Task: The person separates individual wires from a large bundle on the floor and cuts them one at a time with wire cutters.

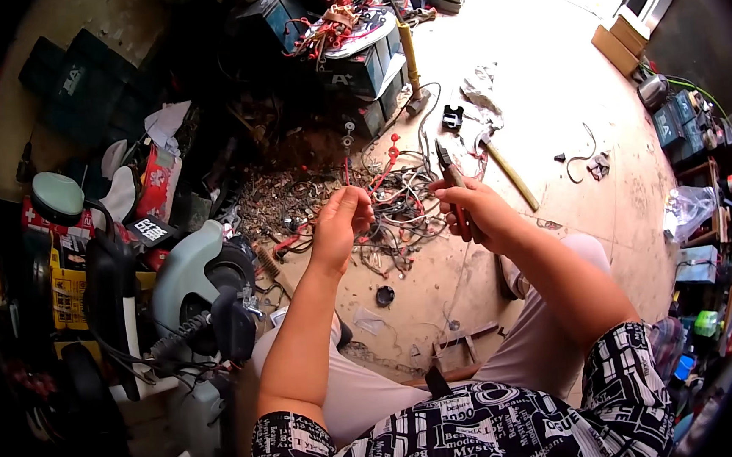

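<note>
Nearest to the camera is the black-and-white patterned shirt (448, 431) of the person, and beyond it the pale trousers (539, 339), with the knees spread apart above the floor (604, 237).

The right hand (482, 213) is wrapped around the pliers (447, 165). Their dark nose points up and away from the body, and the reddish handles lie inside the palm. I judge this tool to be stiff, compact and rather heavy for its size; the handles are the proper place to hold, because the metal nose is probably smoother and gives less grip. Whether the jaws meet is too small to tell.

The left hand (341, 230) has its thumb and fingers brought together, and it seems to pinch a thin wire (346, 166), which rises from the fingertips toward a small pale end piece (348, 129). This wire should be light and flexible, easy to bend, so a pinch close to the end would control it best.

The pliers are in the right hand, to the right of the wire and well apart from it. Between and behind both hands lies a tangled heap of cables (398, 201) on the floor, and a hammer (511, 173) rests to the right of the pliers.
</note>
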A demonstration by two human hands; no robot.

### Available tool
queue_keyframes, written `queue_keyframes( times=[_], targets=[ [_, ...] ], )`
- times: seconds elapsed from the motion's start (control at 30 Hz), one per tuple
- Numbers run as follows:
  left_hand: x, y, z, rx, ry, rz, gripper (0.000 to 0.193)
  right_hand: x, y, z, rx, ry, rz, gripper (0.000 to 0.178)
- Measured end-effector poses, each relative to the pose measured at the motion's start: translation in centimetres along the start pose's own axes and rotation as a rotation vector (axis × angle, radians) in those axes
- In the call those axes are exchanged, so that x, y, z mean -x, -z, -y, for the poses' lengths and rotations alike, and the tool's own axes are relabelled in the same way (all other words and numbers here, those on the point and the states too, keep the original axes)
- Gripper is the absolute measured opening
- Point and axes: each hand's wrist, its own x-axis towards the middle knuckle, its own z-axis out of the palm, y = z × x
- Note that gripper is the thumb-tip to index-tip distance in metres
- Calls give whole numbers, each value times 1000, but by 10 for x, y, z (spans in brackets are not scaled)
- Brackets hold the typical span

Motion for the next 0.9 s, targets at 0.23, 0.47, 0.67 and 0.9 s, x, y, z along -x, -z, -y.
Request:
queue_keyframes(
  times=[0.23, 0.47, 0.67, 0.9],
  targets=[
    [-8, -1, 9, -536, -267, -85, 36, -12, -16, -12, 55, -166, 136, 42],
    [-5, -8, 12, -97, -9, -14, 25, -15, -19, -15, 636, 139, -14, 46],
    [-4, -9, 15, 195, 101, -113, 24, -11, -12, -22, 857, 322, -97, 40],
    [-1, -13, 16, 79, 27, -203, 23, -12, -9, -28, 614, -62, 133, 44]
  ],
)
